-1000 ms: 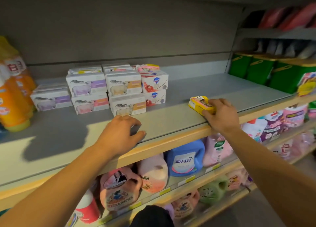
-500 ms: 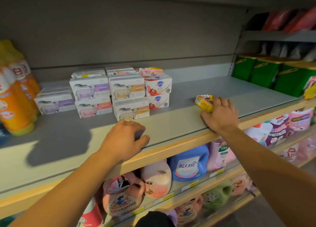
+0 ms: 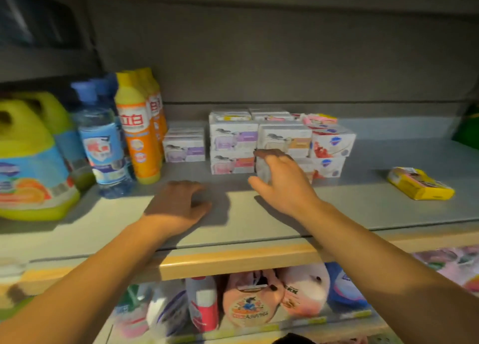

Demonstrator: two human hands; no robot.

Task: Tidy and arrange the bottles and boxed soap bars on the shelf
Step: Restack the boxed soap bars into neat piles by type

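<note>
White boxed soap bars [image 3: 233, 139] stand stacked at the back middle of the grey shelf [image 3: 363, 209]; red-and-white boxes [image 3: 331, 141] form the stack's right end. My right hand [image 3: 282, 180] reaches the front of the stack, with fingers and thumb curled round the lower white box [image 3: 262, 168]. A yellow soap box [image 3: 420, 184] lies alone, tilted, far right. My left hand [image 3: 178, 206] rests on the shelf holding nothing. Orange bottles [image 3: 140, 136], blue bottles [image 3: 103, 146] and a yellow-green jug [image 3: 28, 162] stand to the left.
A single white soap box [image 3: 184, 146] sits between the orange bottles and the stack. The shelf has a wooden front edge [image 3: 238, 260]. Below it stand pink, white and blue detergent jugs [image 3: 303, 297]. Something green [image 3: 466, 128] shows at the far right.
My right hand let go of the yellow soap box and moved left to the white stack. The view swung left, bringing the bottles in. My left hand stayed on the shelf.
</note>
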